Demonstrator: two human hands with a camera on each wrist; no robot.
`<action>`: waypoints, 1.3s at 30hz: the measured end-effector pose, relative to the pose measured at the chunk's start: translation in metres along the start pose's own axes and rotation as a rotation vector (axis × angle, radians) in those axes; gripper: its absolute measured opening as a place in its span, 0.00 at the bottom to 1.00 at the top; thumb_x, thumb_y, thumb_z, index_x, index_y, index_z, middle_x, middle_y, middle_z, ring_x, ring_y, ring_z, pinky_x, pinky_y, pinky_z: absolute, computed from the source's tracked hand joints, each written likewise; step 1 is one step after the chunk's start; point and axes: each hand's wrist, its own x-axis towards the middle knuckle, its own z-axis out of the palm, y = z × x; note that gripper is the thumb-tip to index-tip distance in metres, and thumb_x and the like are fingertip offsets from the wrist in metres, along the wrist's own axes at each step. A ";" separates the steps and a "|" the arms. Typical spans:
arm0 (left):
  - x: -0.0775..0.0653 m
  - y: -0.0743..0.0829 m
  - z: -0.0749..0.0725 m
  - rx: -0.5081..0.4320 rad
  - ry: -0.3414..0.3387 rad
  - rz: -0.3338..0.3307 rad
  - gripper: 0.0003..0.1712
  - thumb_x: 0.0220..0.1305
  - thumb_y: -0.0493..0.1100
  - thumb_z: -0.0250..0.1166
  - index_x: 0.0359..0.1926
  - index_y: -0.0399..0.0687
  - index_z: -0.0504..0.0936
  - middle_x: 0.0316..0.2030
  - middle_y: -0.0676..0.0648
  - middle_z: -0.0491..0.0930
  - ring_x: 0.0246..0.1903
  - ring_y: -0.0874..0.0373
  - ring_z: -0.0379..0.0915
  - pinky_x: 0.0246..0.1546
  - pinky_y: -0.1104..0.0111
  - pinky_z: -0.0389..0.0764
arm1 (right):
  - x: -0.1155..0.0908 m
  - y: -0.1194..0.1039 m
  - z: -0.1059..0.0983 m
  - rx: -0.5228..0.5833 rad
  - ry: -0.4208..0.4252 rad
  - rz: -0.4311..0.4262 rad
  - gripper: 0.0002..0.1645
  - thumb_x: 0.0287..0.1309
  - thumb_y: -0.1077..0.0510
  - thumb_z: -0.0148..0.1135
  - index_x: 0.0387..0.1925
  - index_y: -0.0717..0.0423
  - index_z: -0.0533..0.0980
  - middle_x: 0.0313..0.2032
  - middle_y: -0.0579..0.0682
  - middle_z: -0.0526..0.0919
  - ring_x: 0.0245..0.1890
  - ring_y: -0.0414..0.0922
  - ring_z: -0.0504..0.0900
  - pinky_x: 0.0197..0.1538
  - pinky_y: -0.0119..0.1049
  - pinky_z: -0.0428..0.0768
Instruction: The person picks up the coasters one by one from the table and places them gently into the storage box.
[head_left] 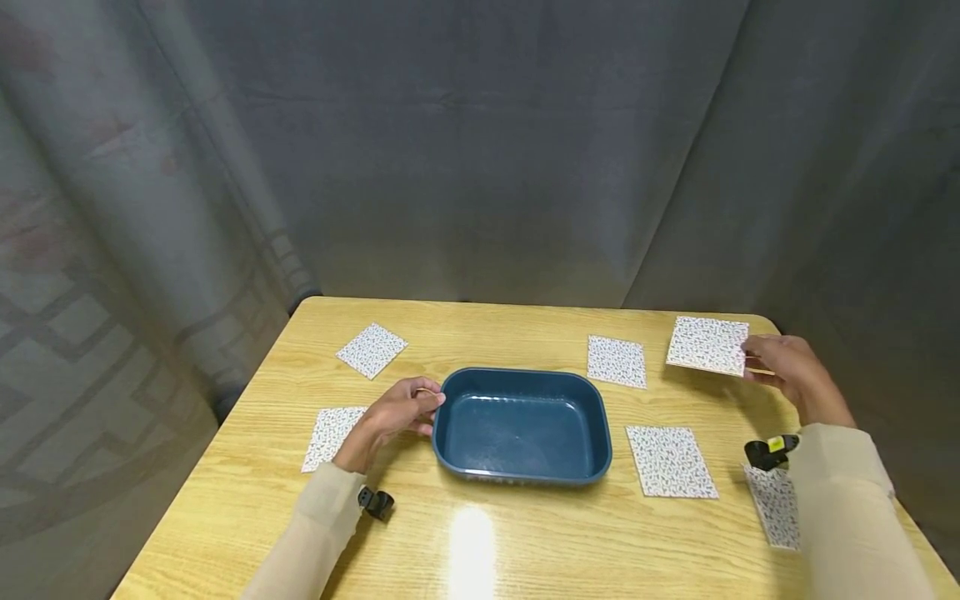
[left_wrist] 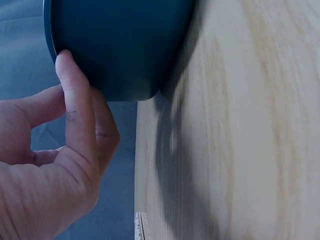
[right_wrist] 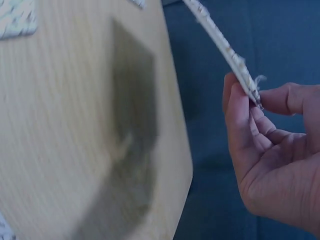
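One speckled square (head_left: pixel 705 345) is pinched in the right grip (head_left: pixel 786 365), right of the blue tub (head_left: pixel 517 437) the left grip (head_left: pixel 401 408) holds.

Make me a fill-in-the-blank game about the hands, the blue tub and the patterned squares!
1. One patterned square is held up by the person's ____ hand.
2. The left hand touches the blue tub at its ____ end (left or right).
3. In the head view, besides the held square, ____ more squares lie on the table.
4. Below the held square, a dark ____ falls on the wood.

Missing words: right; left; five; shadow.
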 end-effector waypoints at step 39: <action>0.001 -0.003 0.001 -0.013 -0.004 0.017 0.13 0.73 0.35 0.57 0.52 0.29 0.70 0.32 0.45 0.78 0.29 0.59 0.79 0.28 0.69 0.85 | -0.042 -0.103 0.116 0.164 -0.421 -0.187 0.30 0.70 0.62 0.53 0.64 0.79 0.57 0.39 0.46 0.75 0.37 0.37 0.78 0.42 0.30 0.86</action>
